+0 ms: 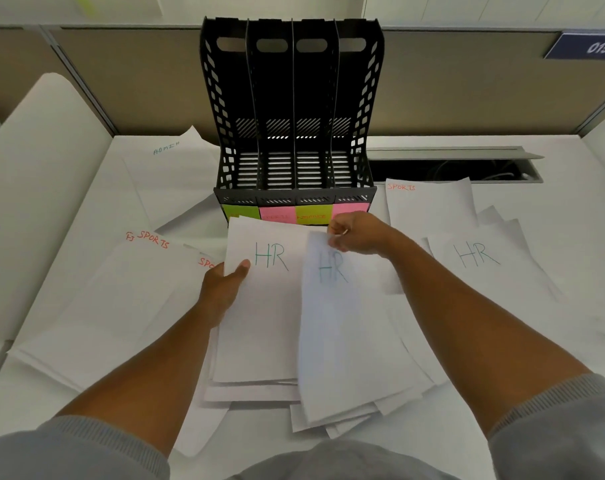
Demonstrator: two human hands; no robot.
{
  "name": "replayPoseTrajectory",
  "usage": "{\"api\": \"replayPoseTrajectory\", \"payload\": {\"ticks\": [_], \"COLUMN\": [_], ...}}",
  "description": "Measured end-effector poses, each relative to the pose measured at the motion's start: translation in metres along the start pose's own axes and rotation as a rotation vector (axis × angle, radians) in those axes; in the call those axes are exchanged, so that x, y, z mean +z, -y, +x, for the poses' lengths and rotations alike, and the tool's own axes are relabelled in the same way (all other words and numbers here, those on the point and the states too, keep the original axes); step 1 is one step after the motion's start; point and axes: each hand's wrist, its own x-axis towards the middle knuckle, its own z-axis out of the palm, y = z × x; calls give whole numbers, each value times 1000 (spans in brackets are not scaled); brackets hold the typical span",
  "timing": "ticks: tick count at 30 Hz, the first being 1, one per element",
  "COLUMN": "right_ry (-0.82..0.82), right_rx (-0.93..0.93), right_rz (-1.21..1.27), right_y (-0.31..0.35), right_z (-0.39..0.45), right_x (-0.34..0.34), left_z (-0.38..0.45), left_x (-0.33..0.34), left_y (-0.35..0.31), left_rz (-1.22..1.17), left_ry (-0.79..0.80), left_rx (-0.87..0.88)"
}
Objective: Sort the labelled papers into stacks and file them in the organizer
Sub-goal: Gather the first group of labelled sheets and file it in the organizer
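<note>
- nearest the camera, grey sleeves (557, 427) cover both upper arms, and the bare forearms reach forward over the white desk (467, 445).
- the left hand (221, 289) holds a stack of hr papers (259, 323) in front of the organizer, thumb on top at its left edge, the other fingers hidden beneath.
- the right hand (356, 233), just in front of the organizer's right end, has its fingers (335, 242) pinched together on the top edge of a single hr sheet (342, 341), which overlaps the right side of the stack.
- more loose white sheets lie under both.
- left of the organizer's front lie sports papers (121, 289) with red lettering; right of it lie another hr sheet (481, 268) and a sports sheet (429, 206).
- the black organizer (294, 133) stands upright at the desk's middle, four slots holding no paper, green and pink sticky notes (294, 213) along its front base.
- an admin sheet (169, 168) lies beside its left wall.
- a cable slot (457, 164) opens to its right.
</note>
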Motion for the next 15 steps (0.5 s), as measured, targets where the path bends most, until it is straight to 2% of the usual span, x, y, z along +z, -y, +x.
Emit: {"api": "replayPoseTrajectory", "payload": {"ticks": [3, 6, 9, 12, 15], "right_ry": [-144, -280, -319, -362, -408], "right_rx": [16, 51, 117, 179, 225], "right_rz": [188, 261, 295, 313, 356], "right_y": [10, 13, 13, 10, 2], "right_z": [7, 14, 14, 14, 15], "right_x": [19, 40, 58, 69, 74], "left_z": [-1, -4, -5, -5, -11], "left_x": [2, 6, 11, 18, 24], "left_y": [-2, -4, -6, -10, -13], "left_rz": [-39, 9, 12, -46, 41], "left_ry": [132, 238, 300, 280, 346], "left_rx": [-51, -58, -75, -110, -30]}}
